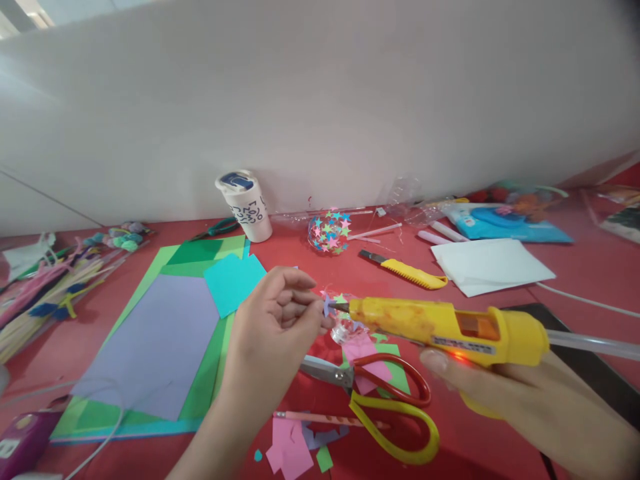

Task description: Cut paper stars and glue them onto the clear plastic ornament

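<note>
My right hand (480, 380) is wrapped round a yellow hot glue gun (405, 317), with a clear glue stick (590, 342) in its back end and a small red light glowing. The gun's metal nozzle points left and meets a small purple paper star (327, 305). Between its thumb and fingers, my left hand (280, 320) pinches that star. Just behind and below the nozzle lies a clear plastic piece (345, 331) with coloured stars, partly hidden. Red and yellow handled scissors (345, 377) rest under the gun.
A star-covered clear ball (329, 233), a white cup (245, 205) and a yellow box cutter (410, 270) are farther back. Purple paper (155, 347) on green sheets lies left. Pink scraps (290, 450) and a pencil (325, 419) lie in front. A white pad (493, 265) is right.
</note>
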The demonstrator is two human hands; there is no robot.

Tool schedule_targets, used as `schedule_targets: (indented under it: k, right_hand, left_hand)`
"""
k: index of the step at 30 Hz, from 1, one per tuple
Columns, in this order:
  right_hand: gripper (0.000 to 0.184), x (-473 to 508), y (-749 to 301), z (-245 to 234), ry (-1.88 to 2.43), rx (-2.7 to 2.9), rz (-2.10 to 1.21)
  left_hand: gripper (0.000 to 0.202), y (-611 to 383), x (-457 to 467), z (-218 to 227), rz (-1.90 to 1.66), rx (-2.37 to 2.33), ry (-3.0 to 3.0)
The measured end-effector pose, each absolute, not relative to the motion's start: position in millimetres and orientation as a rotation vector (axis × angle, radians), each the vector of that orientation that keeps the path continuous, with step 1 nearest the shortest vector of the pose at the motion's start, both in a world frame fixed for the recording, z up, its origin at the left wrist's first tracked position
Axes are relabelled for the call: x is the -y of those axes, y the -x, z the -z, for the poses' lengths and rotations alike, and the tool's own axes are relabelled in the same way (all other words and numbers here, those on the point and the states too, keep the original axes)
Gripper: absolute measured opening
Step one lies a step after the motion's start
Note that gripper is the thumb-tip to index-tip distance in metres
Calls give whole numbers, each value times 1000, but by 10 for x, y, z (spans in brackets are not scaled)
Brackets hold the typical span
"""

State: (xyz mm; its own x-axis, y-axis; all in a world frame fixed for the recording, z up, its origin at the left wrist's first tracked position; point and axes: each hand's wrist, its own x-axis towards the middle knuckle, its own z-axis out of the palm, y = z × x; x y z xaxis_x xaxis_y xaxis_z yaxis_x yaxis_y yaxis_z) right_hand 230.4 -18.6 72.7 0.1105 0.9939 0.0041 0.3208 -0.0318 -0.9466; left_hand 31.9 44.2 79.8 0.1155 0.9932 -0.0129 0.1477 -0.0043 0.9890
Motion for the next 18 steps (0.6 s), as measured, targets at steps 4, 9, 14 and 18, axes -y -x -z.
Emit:
schedule_targets:
  k: [4,9,14,18]
  right_hand:
    - [8,200,-2305,-743,1545,1324,-926]
    - [7,187,-2309,-719,1622,1343,-910]
    - [2,172,-2314,-722,1538,1349,-955]
    - [6,186,-2320,-725,1501,1335,-986]
  left_hand:
    - [14,-319,-444,-793,-1045,-1209,-1354]
    - [14,-316,-437,-801,-1042,-1209,-1354]
    - [14,-327,-441,-814,-1038,-1224,-1356]
    - [14,-332,-450,-811,-1040,-1221,-1364]
